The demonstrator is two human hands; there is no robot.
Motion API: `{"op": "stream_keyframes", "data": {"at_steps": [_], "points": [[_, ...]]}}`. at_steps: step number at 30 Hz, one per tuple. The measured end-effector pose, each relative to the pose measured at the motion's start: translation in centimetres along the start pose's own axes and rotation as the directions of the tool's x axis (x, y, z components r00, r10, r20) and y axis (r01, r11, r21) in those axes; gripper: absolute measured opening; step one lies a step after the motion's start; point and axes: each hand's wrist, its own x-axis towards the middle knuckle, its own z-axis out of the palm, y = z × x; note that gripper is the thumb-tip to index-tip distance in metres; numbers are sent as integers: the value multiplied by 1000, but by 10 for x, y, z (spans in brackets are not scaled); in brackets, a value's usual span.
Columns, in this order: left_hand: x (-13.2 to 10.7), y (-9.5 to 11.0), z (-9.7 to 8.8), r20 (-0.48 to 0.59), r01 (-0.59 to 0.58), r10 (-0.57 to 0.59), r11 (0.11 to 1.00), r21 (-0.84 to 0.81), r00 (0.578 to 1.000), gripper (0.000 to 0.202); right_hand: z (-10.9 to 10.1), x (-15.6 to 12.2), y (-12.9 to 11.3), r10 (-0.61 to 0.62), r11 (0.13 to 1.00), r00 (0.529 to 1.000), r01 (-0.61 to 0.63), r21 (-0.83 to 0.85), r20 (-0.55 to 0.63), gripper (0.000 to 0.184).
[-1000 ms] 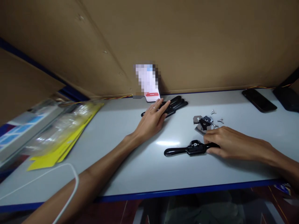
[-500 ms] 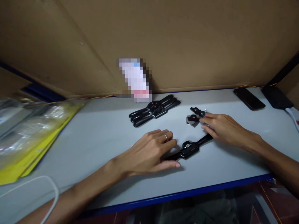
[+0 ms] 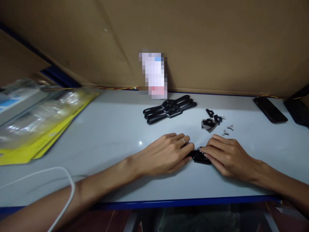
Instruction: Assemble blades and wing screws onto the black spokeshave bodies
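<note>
A black two-handled tool point(image 3: 199, 156) lies on the pale table point(image 3: 116, 135), mostly covered by both hands. My left hand point(image 3: 166, 154) lies over its left handle with fingers curled round it. Over the right handle, my right hand point(image 3: 225, 154) has its fingers closed on it. Only the tool's middle shows between the fingertips. Behind the hands lie a stack of similar black tools point(image 3: 170, 108), small black and grey metal parts point(image 3: 209, 122) and loose wing screws point(image 3: 227, 130).
Yellow-backed clear packages point(image 3: 41, 125) lie at the left. A white cable point(image 3: 60, 180) crosses my left forearm. A dark phone point(image 3: 270, 109) and another dark item point(image 3: 299, 111) rest at the far right. A cardboard wall point(image 3: 193, 42) stands behind; the blue table edge point(image 3: 183, 202) runs near me.
My left hand came back from the stack of tools to the single tool. My right hand left the small parts and settled on the tool's right handle; the tool now lies level.
</note>
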Motion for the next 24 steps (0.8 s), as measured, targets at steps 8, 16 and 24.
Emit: {"op": "stream_keyframes", "data": {"at_steps": [8, 16, 24], "points": [[-1, -1, 7, 36, -63, 61, 996, 64, 997, 42, -9, 4, -8, -83, 995, 996, 84, -47, 32, 28], [-1, -3, 12, -30, -67, 69, 996, 55, 997, 55, -5, 7, -7, -138, 990, 990, 137, -43, -26, 30], [-2, -3, 15, -41, -77, 80, 994, 73, 996, 52, -2, 6, -3, -114, 993, 993, 114, -3, -10, 32]]}}
